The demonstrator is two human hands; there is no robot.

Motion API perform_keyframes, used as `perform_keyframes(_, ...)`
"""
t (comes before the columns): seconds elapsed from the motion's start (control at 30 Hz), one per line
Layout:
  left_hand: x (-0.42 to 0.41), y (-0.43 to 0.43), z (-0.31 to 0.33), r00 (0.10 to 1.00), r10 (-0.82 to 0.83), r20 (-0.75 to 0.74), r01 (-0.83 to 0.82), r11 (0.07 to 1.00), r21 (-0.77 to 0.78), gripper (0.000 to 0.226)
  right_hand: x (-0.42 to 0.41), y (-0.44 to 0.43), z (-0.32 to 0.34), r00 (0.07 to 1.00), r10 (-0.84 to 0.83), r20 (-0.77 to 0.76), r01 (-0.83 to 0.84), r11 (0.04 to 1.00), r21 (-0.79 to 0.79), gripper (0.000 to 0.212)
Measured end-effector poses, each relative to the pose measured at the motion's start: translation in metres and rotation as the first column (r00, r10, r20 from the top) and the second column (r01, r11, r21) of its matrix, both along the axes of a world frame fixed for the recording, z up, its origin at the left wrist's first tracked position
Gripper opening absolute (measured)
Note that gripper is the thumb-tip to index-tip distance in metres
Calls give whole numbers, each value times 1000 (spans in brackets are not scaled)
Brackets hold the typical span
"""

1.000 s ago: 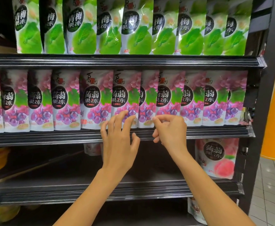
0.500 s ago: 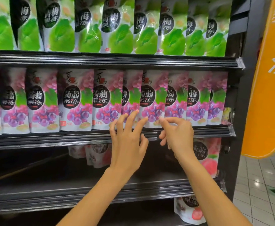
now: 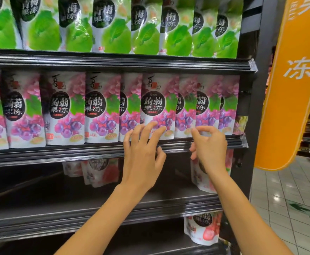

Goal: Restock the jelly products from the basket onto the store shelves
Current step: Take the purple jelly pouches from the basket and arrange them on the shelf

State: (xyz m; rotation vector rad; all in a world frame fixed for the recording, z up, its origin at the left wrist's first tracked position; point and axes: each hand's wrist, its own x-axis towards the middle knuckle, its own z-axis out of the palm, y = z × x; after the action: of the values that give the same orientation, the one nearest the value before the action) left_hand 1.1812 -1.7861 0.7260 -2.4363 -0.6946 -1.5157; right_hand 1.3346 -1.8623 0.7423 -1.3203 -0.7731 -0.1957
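Room: shop aisle; orange sign (image 3: 288,89) right of shelf (image 3: 58,153).
Pouches (image 3: 64,107): on shelf, upright, fronts outward, long axis vertical.
Left hand (image 3: 143,157): fingers spread, touching a pouch (image 3: 157,100).
Right hand (image 3: 210,147): fingers curled; grip unclear.

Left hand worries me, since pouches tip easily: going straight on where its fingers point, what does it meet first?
The left hand would first meet the grape jelly pouch ahead; its fingertips look almost on it, depth unclear.
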Motion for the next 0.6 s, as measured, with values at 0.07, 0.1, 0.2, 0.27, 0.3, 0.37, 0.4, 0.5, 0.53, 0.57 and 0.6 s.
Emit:
perform_keyframes(0.07, 9, -3, 4, 1000, -4, -11, 4, 1000, -2, 45, 3, 2, 1, 1000, 27, -13, -27, 999, -38, 15)
perform_keyframes(0.1, 12, -3, 5, 1000, -1, -12, 1, 1000, -4, 44, 4, 2, 2, 1000, 24, -13, -25, 998, -57, 13)
perform_keyframes(0.2, 19, -3, 3, 1000, 19, 0, -19, 1000, -2, 43, 10, 1, 6, 1000, 23, -11, -24, 995, -95, 9)
perform_keyframes(0.27, 21, -2, 1, 999, 38, 5, -38, 999, 21, 43, 13, -2, 6, 1000, 8, -2, -8, 995, -100, 7)
perform_keyframes(0.3, 22, -3, 1, 999, 50, 2, -50, 998, 35, 43, 15, -4, 6, 1000, -10, 4, 10, 995, -97, 6)
perform_keyframes(0.37, 22, -3, 1, 997, 80, -10, -79, 995, 57, 44, 17, -7, 3, 999, -48, 5, 48, 995, -82, 5)
perform_keyframes(0.4, 23, -3, 1, 996, 93, -13, -92, 994, 63, 45, 18, -8, 2, 998, -63, 8, 63, 995, -82, 6)
perform_keyframes(0.5, 26, -8, 1, 993, 115, -23, -112, 989, 100, 46, 20, -11, 0, 997, -68, 35, 71, 993, -95, 9)
perform_keyframes(0.53, 28, -10, 1, 993, 113, -39, -108, 987, 122, 46, 20, -11, -1, 997, -70, 43, 74, 993, -88, 9)
perform_keyframes(0.57, 31, -13, 2, 992, 109, -60, -100, 985, 137, 47, 21, -12, 0, 995, -83, 47, 86, 994, -67, 10)
perform_keyframes(0.6, 35, -16, 3, 991, 105, -83, -93, 985, 142, 48, 24, -14, 0, 993, -111, 41, 112, 993, -35, 11)
